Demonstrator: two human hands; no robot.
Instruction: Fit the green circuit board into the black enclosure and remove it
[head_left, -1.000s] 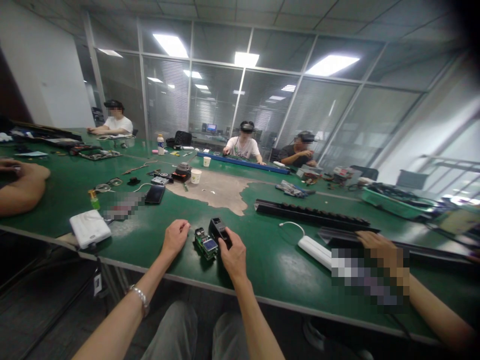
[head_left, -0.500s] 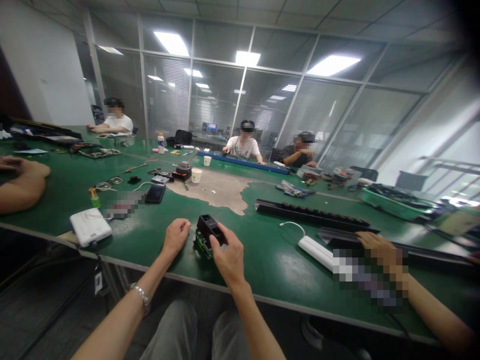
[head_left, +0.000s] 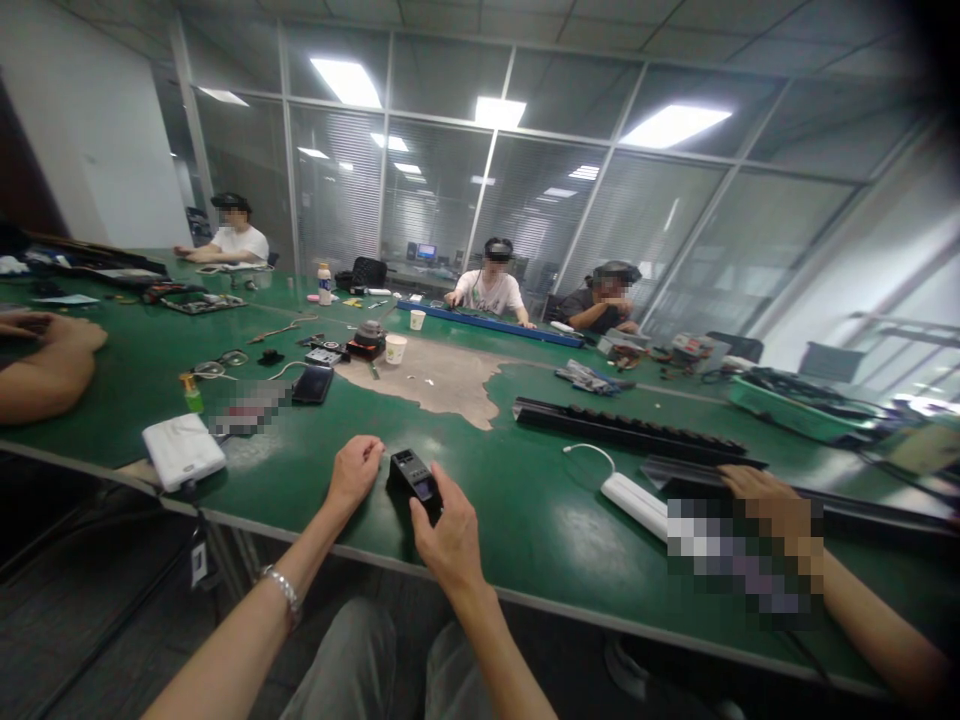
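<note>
My right hand (head_left: 450, 530) grips a black boxy electronic device (head_left: 406, 468) by its near end, thumb on one side and fingers on the other. The device has a small display and slots on its upper face, and it is low over the green table (head_left: 525, 540). Just left of it, my left hand (head_left: 355, 474) rests with its fingers curled closed at the table's near side. Whatever the curled fingers may hold is hidden. A metal bracelet circles my left wrist.
A white power bank-like box (head_left: 184, 450) and a dark phone (head_left: 313, 384) lie to the left. Paper cup (head_left: 396, 349) stands ahead. On the right are a white power strip (head_left: 634, 505), black rails (head_left: 622, 428) and a co-worker's hand (head_left: 761, 490). Other people sit around the table.
My right hand has tilted the device down, so its top face and display now show and the green circuit board underneath is hidden. My left hand has hardly moved.
</note>
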